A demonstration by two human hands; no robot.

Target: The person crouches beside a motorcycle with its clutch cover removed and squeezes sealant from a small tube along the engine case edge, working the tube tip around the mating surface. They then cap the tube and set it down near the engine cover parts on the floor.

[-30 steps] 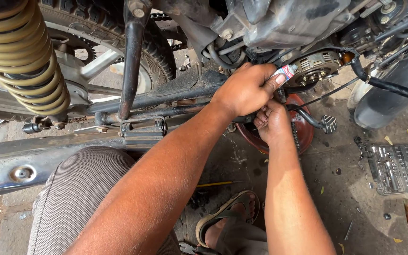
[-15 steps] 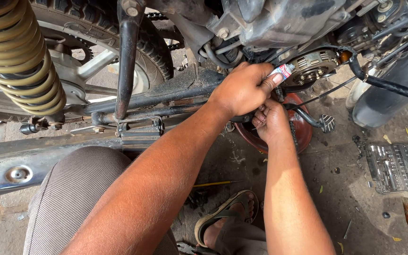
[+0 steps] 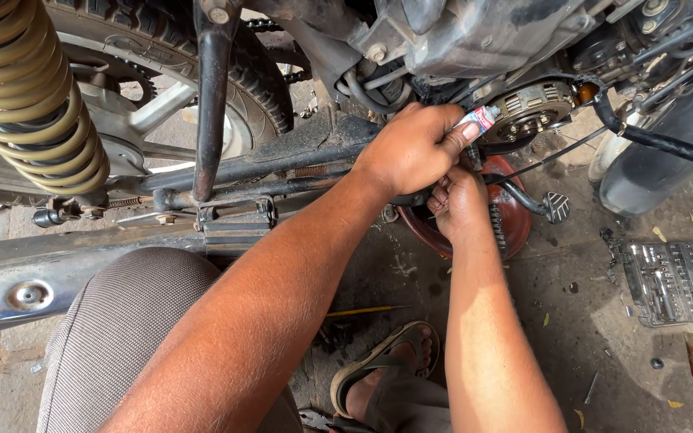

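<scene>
Your left hand pinches small tube at upper centre, beside clutch assembly; your right hand curled just below, grip unclear, over red bowl.

Left hand clenched above right hand

Spring: glossy yellowish metal. Exhaust pipe: dull scuffed chrome. Tyre: matt rubber. Socket tray: grey plastic. Trousers: fine-woven cloth.

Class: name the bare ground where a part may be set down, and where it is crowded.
Bare: ground between the red pan and socket tray. Crowded: under the engine, where the left hand, holding a small tube, and right hand meet.
</scene>
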